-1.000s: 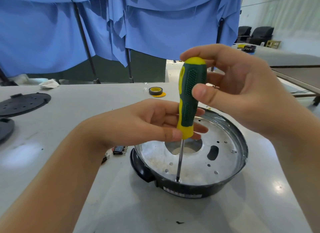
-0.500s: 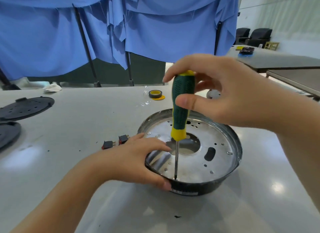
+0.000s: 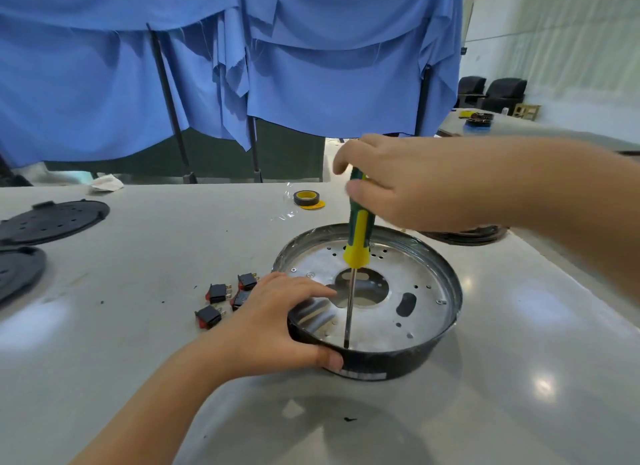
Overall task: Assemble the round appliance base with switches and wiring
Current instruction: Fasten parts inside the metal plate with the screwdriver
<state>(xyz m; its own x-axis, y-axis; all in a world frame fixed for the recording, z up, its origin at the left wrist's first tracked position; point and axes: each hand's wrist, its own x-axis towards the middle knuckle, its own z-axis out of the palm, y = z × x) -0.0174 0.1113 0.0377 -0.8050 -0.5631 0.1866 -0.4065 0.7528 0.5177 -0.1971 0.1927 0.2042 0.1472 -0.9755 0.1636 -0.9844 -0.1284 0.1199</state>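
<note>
Now right hand (image 3: 408, 184) pinches screwdriver (image 3: 356, 236) top, tip down on metal plate near front rim. Left hand (image 3: 277, 322) grips round base (image 3: 446, 326) rim, on table (image 3: 138, 360). Tip might slip off screw, scratch plate, poke thumb. Loose grip lets base spin.

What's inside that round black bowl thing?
Inside the round base lies a shiny metal plate with holes. The screwdriver tip stands on it near the front rim. Whatever lies beneath the plate is hidden.
</note>
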